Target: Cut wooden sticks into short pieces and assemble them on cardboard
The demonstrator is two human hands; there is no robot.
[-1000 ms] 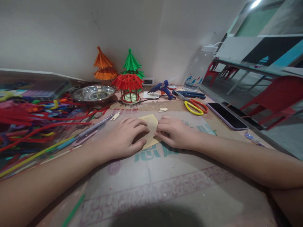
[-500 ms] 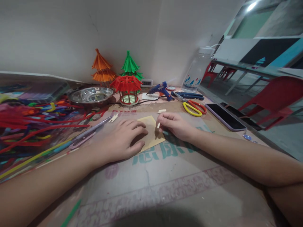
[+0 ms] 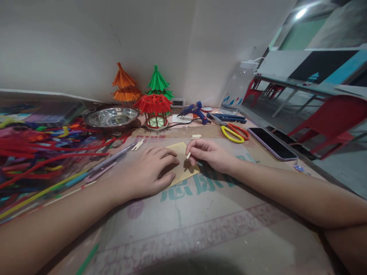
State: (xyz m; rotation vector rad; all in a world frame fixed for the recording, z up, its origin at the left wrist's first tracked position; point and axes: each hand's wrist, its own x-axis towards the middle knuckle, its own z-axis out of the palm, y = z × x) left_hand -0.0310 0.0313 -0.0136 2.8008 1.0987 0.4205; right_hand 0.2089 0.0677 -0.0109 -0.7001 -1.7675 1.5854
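My left hand (image 3: 150,172) rests palm down on a small yellow sheet (image 3: 181,165) lying on the cardboard mat (image 3: 200,214), its fingers curled over the sheet's left part. My right hand (image 3: 210,154) hovers just right of the sheet, fingers pinched on a tiny pale wooden stick (image 3: 188,155) whose end points down at the sheet. More short pale sticks (image 3: 196,136) lie beyond the hands, and another pair (image 3: 138,144) lies to the left.
Red (image 3: 154,110), orange (image 3: 125,86) and green (image 3: 158,82) pipe-cleaner pavilions stand at the back wall beside a metal dish (image 3: 111,117). A pile of pipe cleaners (image 3: 34,149) fills the left. A blue glue gun (image 3: 195,110), scissors (image 3: 233,132), phone (image 3: 272,143) and bottle (image 3: 239,88) lie right.
My right hand lifted off the yellow sheet and now pinches a tiny stick above it. My left hand has stayed on the sheet.
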